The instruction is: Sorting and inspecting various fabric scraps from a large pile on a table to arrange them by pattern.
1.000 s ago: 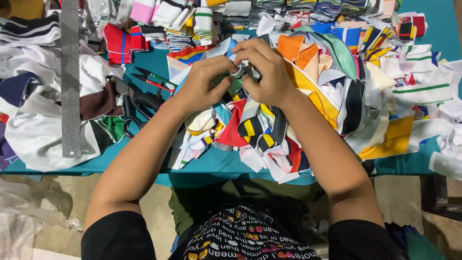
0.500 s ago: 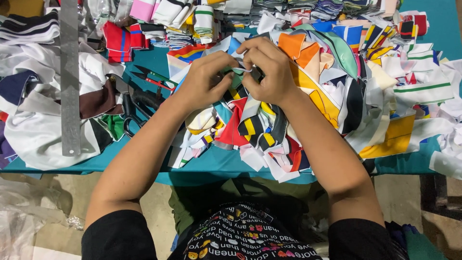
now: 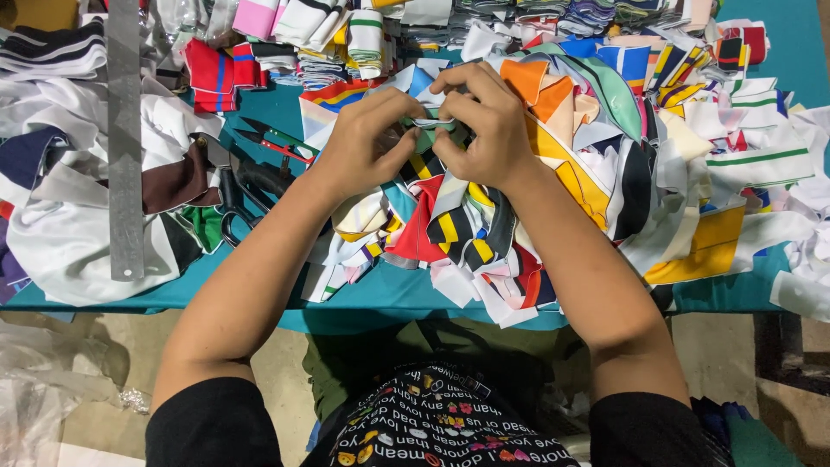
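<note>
We pinch a small grey fabric strip [image 3: 430,124] between left hand [image 3: 367,143] and right hand [image 3: 484,121], above the heap of coloured fabric scraps [image 3: 484,225].

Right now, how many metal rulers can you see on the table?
1: the long grey metal ruler lies on the white cloth at the far left. More may be hidden under the fabric scraps.
</note>
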